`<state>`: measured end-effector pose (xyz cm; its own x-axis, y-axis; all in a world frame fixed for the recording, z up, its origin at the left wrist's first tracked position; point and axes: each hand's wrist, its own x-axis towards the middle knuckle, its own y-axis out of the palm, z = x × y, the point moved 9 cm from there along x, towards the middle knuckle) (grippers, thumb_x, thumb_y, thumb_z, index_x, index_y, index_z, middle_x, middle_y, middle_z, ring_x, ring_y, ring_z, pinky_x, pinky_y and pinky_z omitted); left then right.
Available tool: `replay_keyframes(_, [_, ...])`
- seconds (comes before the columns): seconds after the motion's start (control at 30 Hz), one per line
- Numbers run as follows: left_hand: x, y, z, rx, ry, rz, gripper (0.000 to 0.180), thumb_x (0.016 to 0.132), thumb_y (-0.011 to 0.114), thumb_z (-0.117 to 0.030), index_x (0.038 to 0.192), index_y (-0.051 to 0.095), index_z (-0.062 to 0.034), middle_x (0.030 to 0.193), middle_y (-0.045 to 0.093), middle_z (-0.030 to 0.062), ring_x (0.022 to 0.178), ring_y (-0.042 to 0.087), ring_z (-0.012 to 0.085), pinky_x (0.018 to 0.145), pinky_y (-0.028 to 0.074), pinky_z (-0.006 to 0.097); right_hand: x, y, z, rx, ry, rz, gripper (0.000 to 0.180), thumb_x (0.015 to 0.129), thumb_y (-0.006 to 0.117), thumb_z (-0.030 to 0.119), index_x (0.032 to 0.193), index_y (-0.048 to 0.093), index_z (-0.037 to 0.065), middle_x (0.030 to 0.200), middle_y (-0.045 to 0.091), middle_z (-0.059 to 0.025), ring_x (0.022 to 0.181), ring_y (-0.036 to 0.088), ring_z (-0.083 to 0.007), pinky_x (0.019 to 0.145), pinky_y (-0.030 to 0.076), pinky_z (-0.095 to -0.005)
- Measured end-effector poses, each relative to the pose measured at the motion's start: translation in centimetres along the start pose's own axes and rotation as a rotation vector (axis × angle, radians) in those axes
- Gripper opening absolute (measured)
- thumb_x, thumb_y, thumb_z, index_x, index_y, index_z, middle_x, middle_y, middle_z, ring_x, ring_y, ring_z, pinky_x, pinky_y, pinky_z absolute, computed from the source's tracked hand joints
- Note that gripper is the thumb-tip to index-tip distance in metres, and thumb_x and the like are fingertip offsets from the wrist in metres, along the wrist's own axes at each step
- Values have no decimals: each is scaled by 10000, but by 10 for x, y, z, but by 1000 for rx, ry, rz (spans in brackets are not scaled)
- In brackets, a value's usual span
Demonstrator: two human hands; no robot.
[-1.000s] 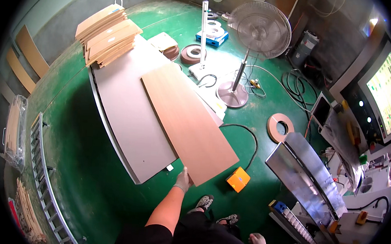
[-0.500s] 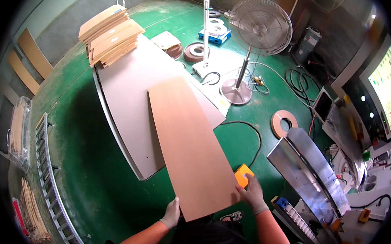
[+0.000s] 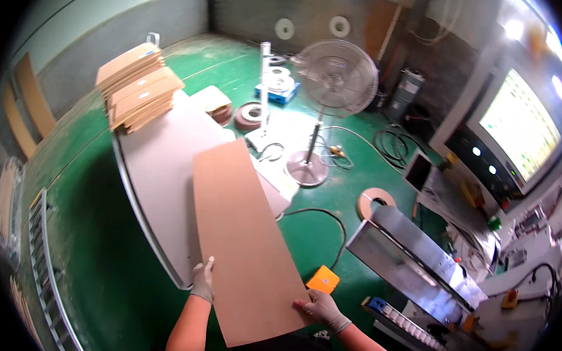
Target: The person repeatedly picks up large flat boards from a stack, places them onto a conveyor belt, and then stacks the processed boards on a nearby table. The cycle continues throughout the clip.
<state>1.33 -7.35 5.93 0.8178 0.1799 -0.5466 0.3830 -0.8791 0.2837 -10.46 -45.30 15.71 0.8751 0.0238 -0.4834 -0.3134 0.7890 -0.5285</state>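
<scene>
Gripping brown board (image 3: 242, 237), both hands (image 3: 261, 293).

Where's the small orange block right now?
Head view, lower right of centre: the orange block lies on the green floor, just beyond the right hand gripping the brown board.

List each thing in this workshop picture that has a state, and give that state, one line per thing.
Brown board: lifted, gripped at both long edges near its close end.
Left hand: gloved, gripping the board's left edge.
Right hand: gloved, gripping the board's right edge.
Grey sheet: lying flat, partly under the board.
Board stack: piled unevenly.
Fan: upright; running or not, cannot tell.
Screen: lit.
</scene>
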Motion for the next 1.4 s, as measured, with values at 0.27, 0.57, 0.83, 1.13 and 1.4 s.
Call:
replay_keyframes(0.27, [-88, 158, -153, 161, 543, 307, 423, 988, 765, -353, 1144, 578, -6, 1062, 634, 14, 953, 571, 87, 870, 503, 284, -44, -30, -7, 122, -98, -351, 677, 894, 745, 624, 1150, 652, 4, 934, 704, -199, 897, 725, -350, 794, 555, -407])
replay_keyframes(0.57, [-274, 280, -183, 489, 1183, 884, 307, 873, 852, -155, 1072, 634, -70, 991, 683, 86, 824, 661, 205, 731, 554, 334, -131, -229, -13, 1294, -779, -1043, 675, 1069, 475, 614, 1464, 514, 68, 1362, 607, -82, 1284, 552, -234, 1073, 445, -438])
replay_keyframes(0.83, [-415, 326, -62, 651, 1303, 1664, 353, 914, 704, -285, 1217, 670, -106, 1200, 678, 73, 1115, 669, 271, 913, 544, 420, -258, -287, -149, 1185, -1489, -428, 237, 1097, 441, 266, 1029, 618, 124, 764, 517, 7, 716, 437, -148, 718, 380, -340])
replay_keyframes(1.13, [-317, 376, 46, 1656, 1783, 1317, 599, 1081, 492, -434, 1470, 523, 21, 1555, 472, 250, 1468, 416, 414, 1234, 294, 502, -377, -265, -196, 868, -1686, -625, 288, 1130, 398, 238, 1099, 639, 84, 741, 555, 27, 644, 486, -120, 681, 421, -317])
replay_keyframes(1.4, [-245, 357, 137, 1077, 179, 1477, 547, 1158, 311, -345, 1305, 612, 88, 1194, 724, 200, 1102, 691, 274, 953, 534, 384, -386, -260, -137, 1472, -1304, -1092, 582, 1132, 328, 546, 1125, 675, 79, 796, 527, -7, 756, 509, -172, 727, 396, -342])
